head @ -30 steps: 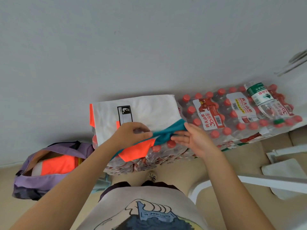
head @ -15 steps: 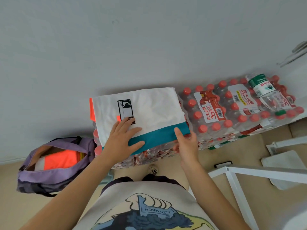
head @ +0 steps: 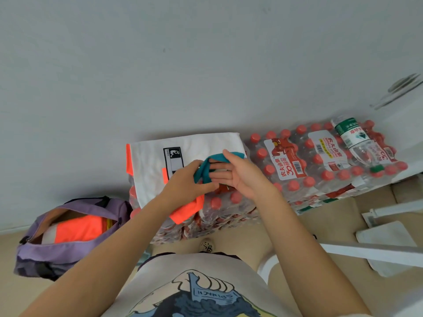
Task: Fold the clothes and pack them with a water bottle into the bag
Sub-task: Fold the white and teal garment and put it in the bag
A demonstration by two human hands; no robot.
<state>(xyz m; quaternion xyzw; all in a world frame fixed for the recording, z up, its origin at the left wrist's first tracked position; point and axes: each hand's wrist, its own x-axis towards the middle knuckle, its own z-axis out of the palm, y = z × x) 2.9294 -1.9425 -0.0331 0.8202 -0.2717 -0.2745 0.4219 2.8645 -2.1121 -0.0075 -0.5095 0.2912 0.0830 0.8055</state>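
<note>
Scene: you look down from your head at stacked shrink-wrapped packs of bottles [head: 295, 170] against a pale wall; these packs are the landmark for everything below.

Garment: a white garment [head: 201, 147] with teal and orange trim lies on top of the packs, at their left end, partly folded into a rough rectangle.

Left hand: your left hand [head: 185, 184] sits on the near edge of the garment, fingers curled around a teal band of the cloth, pinching it.

Right hand: your right hand [head: 238, 172] is just beside the left one, over the packs' near edge. The teal band drapes over its fingers, which are fairly straight and slightly spread; the thumb points up. Whether it truly grips the cloth, I cannot tell.

Water bottle: a single bottle with a green label [head: 353, 140] lies on its side on top of the packs, at their far right end, well apart from both hands.

Bag: a purple bag [head: 61, 250] sits on the floor just left of the packs, unzipped, with an orange and white folded item already inside.

Progress: one piece of clothing looks packed. This garment looks mid-fold, its hem end not yet tucked. Left to do, by my judgement: finish the fold, move it to the bag, then add the bottle.
</note>
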